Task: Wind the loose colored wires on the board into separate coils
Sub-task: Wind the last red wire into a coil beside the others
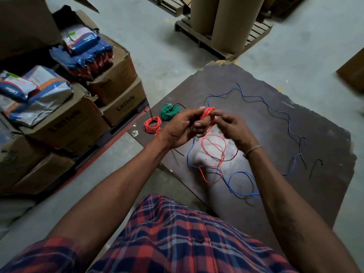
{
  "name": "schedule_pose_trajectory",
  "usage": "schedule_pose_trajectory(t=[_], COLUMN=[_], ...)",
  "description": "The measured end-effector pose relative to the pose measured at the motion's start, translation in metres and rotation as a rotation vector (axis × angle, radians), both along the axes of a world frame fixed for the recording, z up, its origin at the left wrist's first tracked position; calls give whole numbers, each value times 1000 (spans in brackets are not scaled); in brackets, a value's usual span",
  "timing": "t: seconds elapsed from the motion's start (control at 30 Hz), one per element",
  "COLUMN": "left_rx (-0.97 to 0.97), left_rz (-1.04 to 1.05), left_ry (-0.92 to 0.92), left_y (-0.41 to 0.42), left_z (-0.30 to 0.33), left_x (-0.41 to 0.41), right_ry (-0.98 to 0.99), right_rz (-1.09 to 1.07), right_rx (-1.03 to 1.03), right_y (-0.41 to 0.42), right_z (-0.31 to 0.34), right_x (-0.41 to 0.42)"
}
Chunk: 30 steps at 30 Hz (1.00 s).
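Gripping red wire (206,113), both hands (204,125) above board (275,134).

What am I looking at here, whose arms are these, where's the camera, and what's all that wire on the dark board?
There is one picture, taken by a camera worn on a person's head, looking forward and down. That is why you see two bare arms reaching out from the bottom and a checked shirt below them.

The left hand and the right hand meet over a dark board lying on the floor. Between them they hold a small red coil being wound; its loose red tail hangs down in loops to the board.

On the board's left edge lie two finished coils: a red coil and a green coil. A long blue wire is spread out loose, with a thin black wire near it.

To the left stand cardboard boxes with packets on top.
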<state>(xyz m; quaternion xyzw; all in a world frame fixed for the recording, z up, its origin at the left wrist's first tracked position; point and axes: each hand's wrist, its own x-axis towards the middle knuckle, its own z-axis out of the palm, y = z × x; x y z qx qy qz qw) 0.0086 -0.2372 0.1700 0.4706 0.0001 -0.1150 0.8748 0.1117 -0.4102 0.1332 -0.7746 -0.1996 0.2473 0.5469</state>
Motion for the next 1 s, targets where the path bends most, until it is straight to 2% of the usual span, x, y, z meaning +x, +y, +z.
schedule_pose_trajectory(t=[0.1,0.2,0.27,0.33,0.43,0.5,0.6,0.67,0.77,0.93,1.0], left_rx=[-120,-68,114,394,749,821,826,833,683,361,217], left_rz=[201,417,556,588,450,352,233,167,117,4,-35], left_ry=[3,20,40,56,79,77,53,12,9,85,69], left_y=[3,6,10,15,21,21,15,11,7,1,-2], left_z=[-1,-7,-11,-18,-29,-31,-26,-22,-20,-8,3], left_x=[7,19,26,30,27,21,12,8,4,-4,-5], right_ry=[138,155,74,39,-50,-107,-18,142,305,188,210], right_rz=[164,349,462,472,308,171,98,120,118,20,-9], right_rx=[-64,-189,-297,-292,-206,-137,43,176,283,256,242], right_y=[7,3,-4,-9,-17,-21,-23,-21,-15,-3,4], right_z=[3,20,34,47,64,69,73,71,66,37,20], right_x=[-24,-37,-38,-34,-17,-3,8,10,13,24,15])
